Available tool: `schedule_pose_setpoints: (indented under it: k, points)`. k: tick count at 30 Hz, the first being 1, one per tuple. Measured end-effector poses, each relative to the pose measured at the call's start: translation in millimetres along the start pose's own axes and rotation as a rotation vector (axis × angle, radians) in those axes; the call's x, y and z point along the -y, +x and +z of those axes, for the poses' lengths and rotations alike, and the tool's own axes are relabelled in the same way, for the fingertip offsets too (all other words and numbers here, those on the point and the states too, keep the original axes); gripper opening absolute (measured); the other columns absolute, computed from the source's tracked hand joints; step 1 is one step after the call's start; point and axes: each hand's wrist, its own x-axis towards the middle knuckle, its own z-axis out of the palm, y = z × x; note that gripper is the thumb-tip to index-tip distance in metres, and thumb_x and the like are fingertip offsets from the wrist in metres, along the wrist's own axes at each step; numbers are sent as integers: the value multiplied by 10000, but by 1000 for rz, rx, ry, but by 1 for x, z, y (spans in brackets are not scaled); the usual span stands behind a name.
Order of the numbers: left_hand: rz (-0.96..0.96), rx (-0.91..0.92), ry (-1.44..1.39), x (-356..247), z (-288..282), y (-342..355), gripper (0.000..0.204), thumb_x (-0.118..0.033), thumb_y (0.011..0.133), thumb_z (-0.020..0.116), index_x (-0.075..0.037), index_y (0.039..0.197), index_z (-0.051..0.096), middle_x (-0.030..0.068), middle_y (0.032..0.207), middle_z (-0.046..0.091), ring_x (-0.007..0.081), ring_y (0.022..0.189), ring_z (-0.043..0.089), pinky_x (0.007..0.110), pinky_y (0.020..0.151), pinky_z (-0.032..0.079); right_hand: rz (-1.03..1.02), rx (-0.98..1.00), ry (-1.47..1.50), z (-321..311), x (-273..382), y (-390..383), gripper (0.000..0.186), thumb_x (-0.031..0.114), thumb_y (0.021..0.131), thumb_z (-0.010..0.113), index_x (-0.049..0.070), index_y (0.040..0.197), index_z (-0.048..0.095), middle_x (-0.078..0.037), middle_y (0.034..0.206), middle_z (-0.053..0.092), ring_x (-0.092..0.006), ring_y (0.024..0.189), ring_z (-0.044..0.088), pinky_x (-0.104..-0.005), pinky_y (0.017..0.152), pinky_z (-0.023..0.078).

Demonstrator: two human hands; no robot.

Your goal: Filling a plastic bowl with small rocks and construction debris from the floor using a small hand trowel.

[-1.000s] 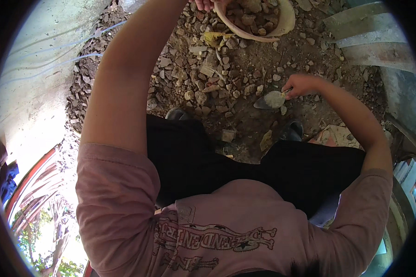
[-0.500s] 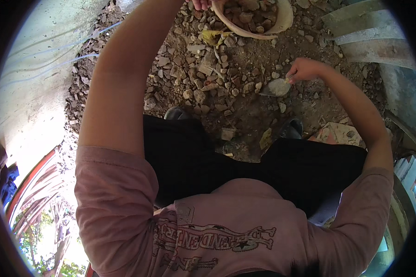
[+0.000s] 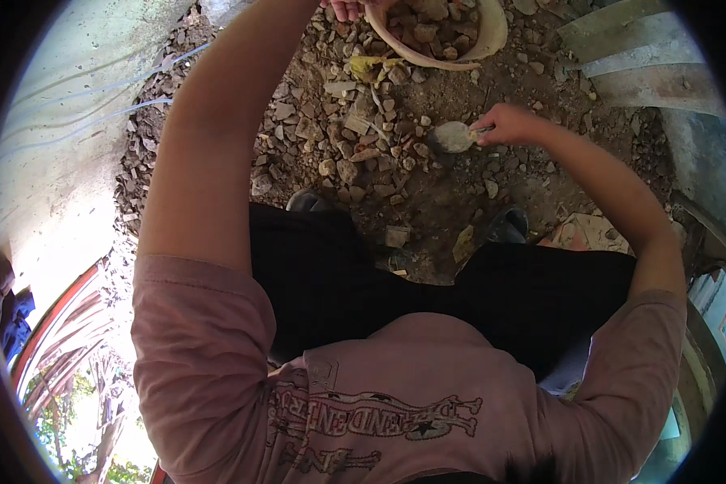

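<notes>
At the top edge my left hand [image 3: 347,10] is partly cut off by the picture's border, its curled fingers against the left rim of a pale bucket [image 3: 492,32]. Broken stones and rubble [image 3: 424,32] lie inside the bucket. My right hand [image 3: 500,125] is closed round the handle of a trowel [image 3: 453,137] with a flat, dusty grey blade. The blade is low over the dirt, at the right edge of the loose stones [image 3: 348,149]; whether it touches the ground I cannot tell.
My shoes [image 3: 308,200] and black-clad knees [image 3: 306,266] are just below the stones. A pale wall [image 3: 73,121] with thin blue lines runs along the left. Grey curved panels [image 3: 629,48] stand at the upper right. A yellow scrap [image 3: 371,68] lies below the bucket.
My right hand has moved the trowel left and slightly up, toward the stones. My left hand and the bucket have shifted slightly left in view.
</notes>
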Motion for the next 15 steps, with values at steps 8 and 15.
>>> schedule_pose_setpoints:
  k: [8, 15]
  points:
    - [-7, -13, 4, -10, -6, -9, 496, -434, 1058, 376, -101, 1364, 579, 102, 1275, 652, 247, 1154, 638, 504, 974, 475, -96, -88, -44, 39, -20, 0, 481, 378, 830, 739, 230, 1281, 664, -155, 1087, 709, -344, 1022, 666, -435, 910, 509]
    - [-70, -35, -37, -13, 0, -19, 494, -435, 1057, 375, -103, 1358, 585, 105, 1266, 656, 249, 1152, 639, 505, 982, 470, -99, -96, -205, -18, -2, -18, 473, 289, 764, 774, 182, 1219, 702, -129, 1036, 729, -300, 930, 693, -404, 823, 528]
